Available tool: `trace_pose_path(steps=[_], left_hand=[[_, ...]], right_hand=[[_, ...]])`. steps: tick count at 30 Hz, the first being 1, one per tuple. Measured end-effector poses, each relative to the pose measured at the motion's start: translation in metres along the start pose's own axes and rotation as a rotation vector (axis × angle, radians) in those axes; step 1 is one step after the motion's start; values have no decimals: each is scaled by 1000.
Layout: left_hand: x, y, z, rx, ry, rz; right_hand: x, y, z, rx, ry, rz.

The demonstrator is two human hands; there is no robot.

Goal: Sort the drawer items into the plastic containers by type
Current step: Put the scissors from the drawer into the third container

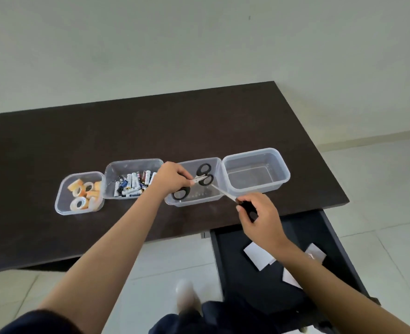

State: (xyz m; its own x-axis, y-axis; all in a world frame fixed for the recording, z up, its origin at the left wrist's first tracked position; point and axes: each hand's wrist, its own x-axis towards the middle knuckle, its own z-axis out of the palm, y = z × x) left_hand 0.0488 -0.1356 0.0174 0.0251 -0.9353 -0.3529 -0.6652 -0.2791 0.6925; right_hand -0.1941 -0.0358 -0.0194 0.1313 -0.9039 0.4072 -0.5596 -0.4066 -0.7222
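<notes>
Four clear plastic containers stand in a row on the dark table. The third container point(217, 162) holds black-handled scissors point(205, 174), and my left hand point(172, 179) pinches the blades of this pair inside it. A second pair's handle point(181, 192) lies below that hand in the same container. My right hand point(257, 215) grips the black handle of another pair of scissors point(223, 192), whose blade points up-left over the container's near right corner. The open drawer point(247, 285) at lower right holds white paper slips point(257, 256).
The leftmost container point(62, 189) holds tape rolls. A container of batteries point(131, 182) stands beside it, and the far-right container point(257, 172) has nothing in it. The table's front edge point(78, 259) runs across the lower left above a white tiled floor.
</notes>
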Motion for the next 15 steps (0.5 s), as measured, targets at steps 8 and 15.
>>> trace_pose_path(steps=[8,15], left_hand=[[42,-10,7,313,-204,181],[37,-29,3,429,-111,450]], right_hand=[[7,-9,19,-136,76,-1],[23,-18,33,-179,84,-7]])
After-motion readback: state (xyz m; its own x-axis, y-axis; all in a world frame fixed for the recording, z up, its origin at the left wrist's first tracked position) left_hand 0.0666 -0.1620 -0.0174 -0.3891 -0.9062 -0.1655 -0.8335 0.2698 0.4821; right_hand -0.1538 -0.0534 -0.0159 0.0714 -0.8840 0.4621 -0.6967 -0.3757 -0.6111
